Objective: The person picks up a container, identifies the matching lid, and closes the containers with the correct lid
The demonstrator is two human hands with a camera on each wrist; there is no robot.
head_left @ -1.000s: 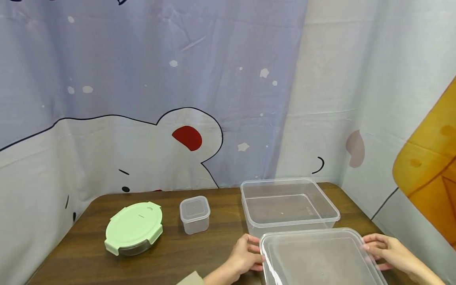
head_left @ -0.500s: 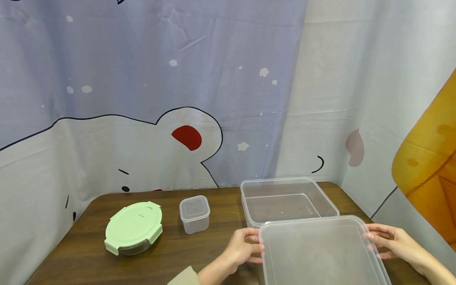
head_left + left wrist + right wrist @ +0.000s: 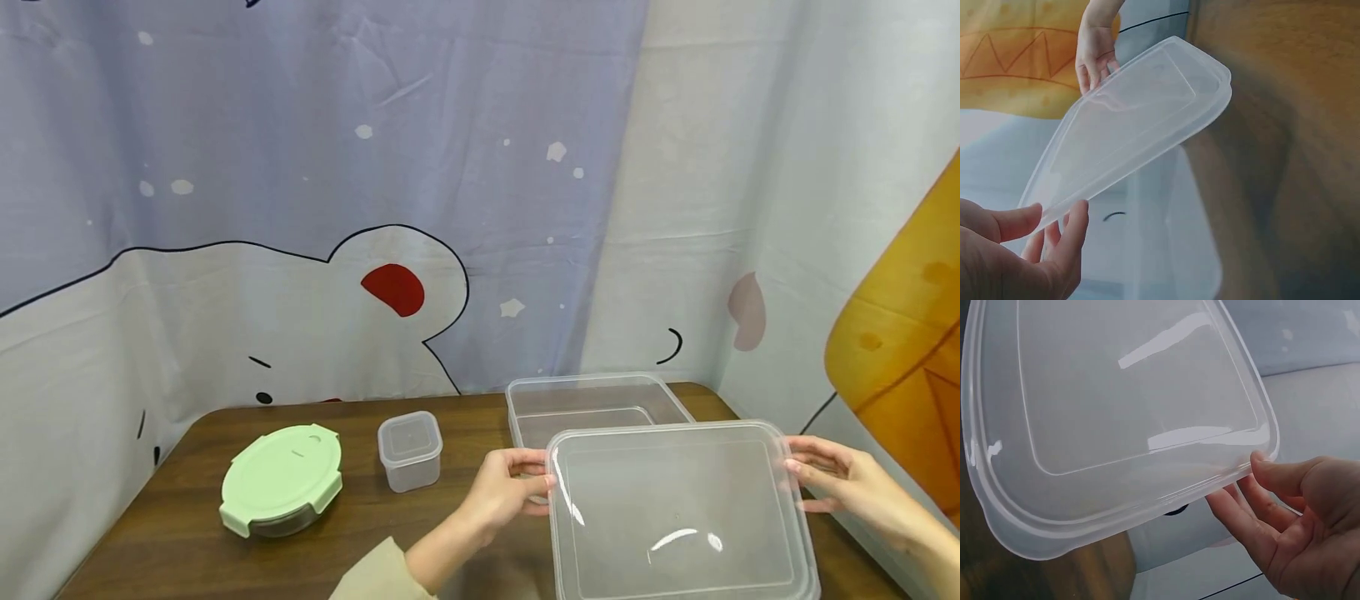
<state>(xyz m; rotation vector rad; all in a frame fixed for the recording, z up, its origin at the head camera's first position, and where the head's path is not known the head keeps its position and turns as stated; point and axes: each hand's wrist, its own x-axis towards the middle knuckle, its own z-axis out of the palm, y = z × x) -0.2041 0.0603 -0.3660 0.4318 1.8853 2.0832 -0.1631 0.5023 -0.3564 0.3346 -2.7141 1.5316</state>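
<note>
Both hands hold a large clear plastic lid (image 3: pixel 675 508) in the air, tilted with its far edge raised. At its left edge the left hand (image 3: pixel 504 493) pinches the rim between thumb and fingers. The right hand (image 3: pixel 847 483) grips the opposite edge, its thumb (image 3: pixel 1266 469) on top and fingers beneath. Behind the lid stands an uncovered clear rectangular container (image 3: pixel 585 400) on the table, its near part seen only through or hidden by the lid. In the left wrist view the lid (image 3: pixel 1129 112) is apart from the container (image 3: pixel 1172 225).
A round glass container with a light green clip lid (image 3: pixel 281 475) stands at the left of the wooden table (image 3: pixel 360 550). Right of it is a small clear square box (image 3: pixel 410 450) with its lid on. A printed curtain (image 3: pixel 300 167) hangs behind and beside the table.
Both hands have raised the lid and tilted its far edge upward, so it now covers more of the container in the head view. The other containers have not moved.
</note>
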